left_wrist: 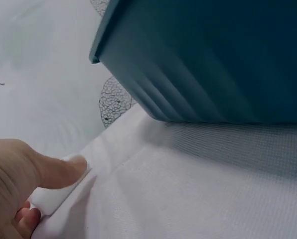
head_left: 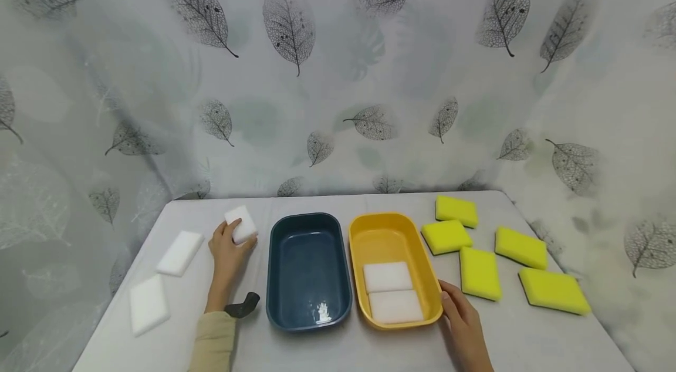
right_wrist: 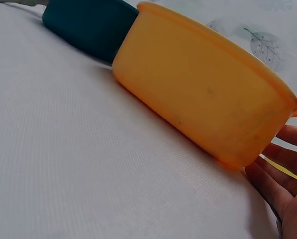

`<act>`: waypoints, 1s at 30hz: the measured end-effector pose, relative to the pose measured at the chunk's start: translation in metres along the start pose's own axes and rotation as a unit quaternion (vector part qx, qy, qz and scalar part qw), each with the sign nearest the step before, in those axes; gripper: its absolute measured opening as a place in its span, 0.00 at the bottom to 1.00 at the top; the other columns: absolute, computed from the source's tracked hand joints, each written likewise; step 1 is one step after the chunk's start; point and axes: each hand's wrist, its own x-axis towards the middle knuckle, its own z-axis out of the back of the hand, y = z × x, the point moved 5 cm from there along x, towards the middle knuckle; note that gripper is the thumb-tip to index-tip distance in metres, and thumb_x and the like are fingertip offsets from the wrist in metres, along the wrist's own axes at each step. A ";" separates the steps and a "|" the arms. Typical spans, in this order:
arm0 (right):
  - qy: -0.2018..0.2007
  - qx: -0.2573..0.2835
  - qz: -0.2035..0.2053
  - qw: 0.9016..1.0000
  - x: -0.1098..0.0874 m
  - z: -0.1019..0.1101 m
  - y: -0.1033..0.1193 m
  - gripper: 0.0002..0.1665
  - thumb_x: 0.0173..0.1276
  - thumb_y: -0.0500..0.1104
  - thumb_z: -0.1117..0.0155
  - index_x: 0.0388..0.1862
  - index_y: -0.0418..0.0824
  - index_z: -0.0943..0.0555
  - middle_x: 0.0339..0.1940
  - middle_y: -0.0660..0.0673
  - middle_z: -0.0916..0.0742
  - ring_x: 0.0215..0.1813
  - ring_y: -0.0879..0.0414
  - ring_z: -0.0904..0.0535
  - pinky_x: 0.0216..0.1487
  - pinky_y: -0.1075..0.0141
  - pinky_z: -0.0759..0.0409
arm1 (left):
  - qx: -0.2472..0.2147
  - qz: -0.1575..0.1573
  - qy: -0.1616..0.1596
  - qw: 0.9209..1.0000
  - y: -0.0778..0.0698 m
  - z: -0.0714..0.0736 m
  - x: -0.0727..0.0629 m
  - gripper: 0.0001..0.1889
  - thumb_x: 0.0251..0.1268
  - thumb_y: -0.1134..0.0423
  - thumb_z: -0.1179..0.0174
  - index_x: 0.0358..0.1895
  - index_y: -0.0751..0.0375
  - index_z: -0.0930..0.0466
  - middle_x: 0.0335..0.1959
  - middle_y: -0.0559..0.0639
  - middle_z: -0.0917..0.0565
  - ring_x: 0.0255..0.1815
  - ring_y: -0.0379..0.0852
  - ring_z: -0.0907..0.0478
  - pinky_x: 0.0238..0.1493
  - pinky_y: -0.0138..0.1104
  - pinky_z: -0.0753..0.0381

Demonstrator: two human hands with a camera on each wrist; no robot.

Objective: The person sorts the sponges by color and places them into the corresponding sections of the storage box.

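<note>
My left hand grips a white sponge at the back left of the table. In the left wrist view the thumb lies along the edge of this sponge, with fingertips curled at its lower side. My right hand rests against the front right corner of a yellow tub, its fingers extended along the outer wall in the right wrist view. Two white sponges lie inside the tub, one in front of the other. Between the hands stands a dark blue tub with a bare bottom.
Two more white sponges lie at the left. Several yellow sponges with dark undersides are spread at the right. A dark strap end sticks out at the left wrist. Leaf-patterned cloth hangs behind the white table.
</note>
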 end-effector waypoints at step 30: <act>0.016 -0.032 -0.033 0.999 0.002 -0.002 0.000 0.38 0.84 0.65 0.59 0.78 0.41 0.31 0.77 0.37 0.24 0.51 0.83 0.27 0.57 0.71 0.17 | -0.107 0.045 -0.024 0.993 -0.003 0.027 0.001 0.25 0.71 0.72 0.36 0.70 0.69 0.25 0.79 0.64 0.32 0.71 0.67 0.25 0.43 0.08 0.32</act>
